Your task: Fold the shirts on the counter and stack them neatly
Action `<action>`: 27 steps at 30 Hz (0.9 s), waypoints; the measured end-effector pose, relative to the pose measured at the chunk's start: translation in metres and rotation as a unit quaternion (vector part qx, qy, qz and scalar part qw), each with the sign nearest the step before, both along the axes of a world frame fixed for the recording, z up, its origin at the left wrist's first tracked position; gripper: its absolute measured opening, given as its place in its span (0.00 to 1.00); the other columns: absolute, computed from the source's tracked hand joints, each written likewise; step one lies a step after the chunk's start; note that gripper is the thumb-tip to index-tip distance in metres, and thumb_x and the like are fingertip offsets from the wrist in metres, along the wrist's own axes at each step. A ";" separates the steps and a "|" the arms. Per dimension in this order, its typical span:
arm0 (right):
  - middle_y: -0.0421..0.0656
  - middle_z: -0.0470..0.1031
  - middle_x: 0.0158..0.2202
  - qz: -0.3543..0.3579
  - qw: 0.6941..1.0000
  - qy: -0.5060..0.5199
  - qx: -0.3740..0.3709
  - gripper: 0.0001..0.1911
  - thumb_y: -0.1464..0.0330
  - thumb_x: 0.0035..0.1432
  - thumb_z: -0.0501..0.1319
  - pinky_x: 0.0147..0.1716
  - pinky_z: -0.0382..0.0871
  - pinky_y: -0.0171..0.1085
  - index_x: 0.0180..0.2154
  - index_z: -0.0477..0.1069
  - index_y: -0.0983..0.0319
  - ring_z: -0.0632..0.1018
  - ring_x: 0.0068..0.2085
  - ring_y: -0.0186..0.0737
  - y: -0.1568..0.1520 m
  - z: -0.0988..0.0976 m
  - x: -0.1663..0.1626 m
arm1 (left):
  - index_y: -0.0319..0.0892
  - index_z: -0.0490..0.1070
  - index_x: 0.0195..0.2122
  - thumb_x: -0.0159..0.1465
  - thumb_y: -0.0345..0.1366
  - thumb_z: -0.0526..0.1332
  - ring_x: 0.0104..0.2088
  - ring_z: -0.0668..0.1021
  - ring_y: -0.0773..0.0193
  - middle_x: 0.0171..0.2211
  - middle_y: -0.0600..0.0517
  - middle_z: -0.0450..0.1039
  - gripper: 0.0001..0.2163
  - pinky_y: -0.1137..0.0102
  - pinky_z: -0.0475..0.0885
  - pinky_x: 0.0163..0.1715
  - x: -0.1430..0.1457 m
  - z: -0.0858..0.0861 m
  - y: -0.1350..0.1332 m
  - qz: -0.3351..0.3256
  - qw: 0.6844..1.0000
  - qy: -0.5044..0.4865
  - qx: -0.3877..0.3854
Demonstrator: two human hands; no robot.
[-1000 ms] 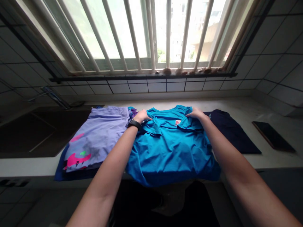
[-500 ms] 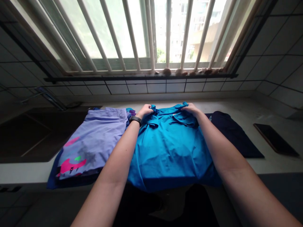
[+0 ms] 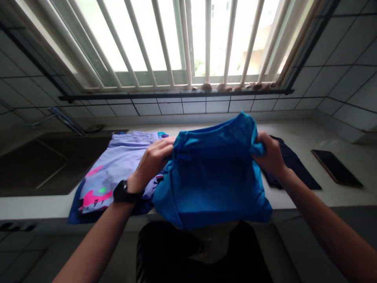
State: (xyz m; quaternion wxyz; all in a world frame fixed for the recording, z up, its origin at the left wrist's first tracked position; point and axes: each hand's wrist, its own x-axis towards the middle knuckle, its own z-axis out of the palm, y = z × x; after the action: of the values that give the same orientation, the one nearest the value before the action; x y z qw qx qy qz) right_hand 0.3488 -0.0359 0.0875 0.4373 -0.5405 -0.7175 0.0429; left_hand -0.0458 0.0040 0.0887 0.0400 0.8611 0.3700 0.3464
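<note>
A bright blue garment, seemingly a shirt (image 3: 216,181), spreads over the front of the counter, its far part lifted and folded toward me. My left hand (image 3: 159,155), with a black watch on the wrist, is closed on its left side. On the other side my right hand (image 3: 269,153) grips a bunched bit of the cloth. Part of the lower edge hangs past the counter's front. Just left lies a stack of folded clothes topped by a lilac garment (image 3: 123,157) with a pink print. A dark navy folded garment (image 3: 294,165) sits beyond my right hand.
A dark sink (image 3: 32,165) with a metal faucet (image 3: 66,120) is at the left. A phone (image 3: 337,167) lies on the white counter (image 3: 300,129) at the right. Behind stands a barred window (image 3: 182,43), with several shell-like objects (image 3: 220,87) along its sill.
Both hands have come nearer to me and farther apart, bringing the shirt's far edge up and over. The fold now stands raised above the rest of the cloth.
</note>
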 end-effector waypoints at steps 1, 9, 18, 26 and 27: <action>0.48 0.81 0.38 0.058 0.998 -0.032 -0.017 0.06 0.64 0.53 0.64 0.54 0.72 0.52 0.28 0.68 0.54 0.80 0.50 0.57 -0.028 -0.011 0.006 | 0.50 0.81 0.41 0.67 0.35 0.57 0.58 0.78 0.53 0.50 0.47 0.82 0.11 0.56 0.72 0.61 -0.010 -0.011 -0.024 -0.020 0.999 0.025 -0.014; 0.45 0.81 0.57 0.194 0.971 -0.066 -0.120 0.08 0.65 0.62 0.66 0.58 0.73 0.58 0.30 0.71 0.51 0.78 0.62 0.57 -0.142 -0.094 0.028 | 0.48 0.77 0.35 0.68 0.24 0.52 0.53 0.82 0.58 0.47 0.47 0.84 0.16 0.59 0.79 0.52 -0.052 -0.087 -0.121 -0.096 0.992 0.043 -0.072; 0.44 0.73 0.64 0.237 0.948 -0.115 -0.180 0.17 0.73 0.51 0.59 0.62 0.70 0.56 0.41 0.78 0.52 0.73 0.65 0.58 -0.155 -0.065 0.019 | 0.48 0.74 0.45 0.54 0.24 0.54 0.48 0.81 0.54 0.44 0.47 0.81 0.20 0.60 0.78 0.52 -0.031 -0.063 -0.139 -0.029 0.994 0.053 -0.094; 0.49 0.75 0.58 0.124 0.978 -0.108 -0.131 0.20 0.71 0.63 0.57 0.62 0.70 0.50 0.56 0.76 0.57 0.77 0.59 0.51 -0.044 -0.039 -0.019 | 0.46 0.77 0.52 0.69 0.44 0.59 0.62 0.73 0.43 0.62 0.41 0.73 0.15 0.50 0.69 0.61 0.032 -0.056 -0.090 0.148 0.968 0.180 -0.098; 0.50 0.75 0.58 0.130 0.974 -0.121 -0.141 0.20 0.70 0.64 0.58 0.61 0.71 0.49 0.56 0.75 0.58 0.78 0.58 0.51 -0.026 -0.037 -0.028 | 0.45 0.78 0.49 0.71 0.44 0.57 0.59 0.76 0.45 0.59 0.41 0.75 0.14 0.52 0.71 0.59 0.035 -0.053 -0.083 0.146 0.959 0.208 -0.123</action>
State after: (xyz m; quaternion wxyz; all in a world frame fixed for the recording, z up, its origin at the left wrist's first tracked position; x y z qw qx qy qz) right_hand 0.3209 -0.0623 0.0504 0.2578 -0.4999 -0.8158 0.1344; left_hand -0.0109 -0.0787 0.0356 0.0170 0.8390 0.5319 0.1137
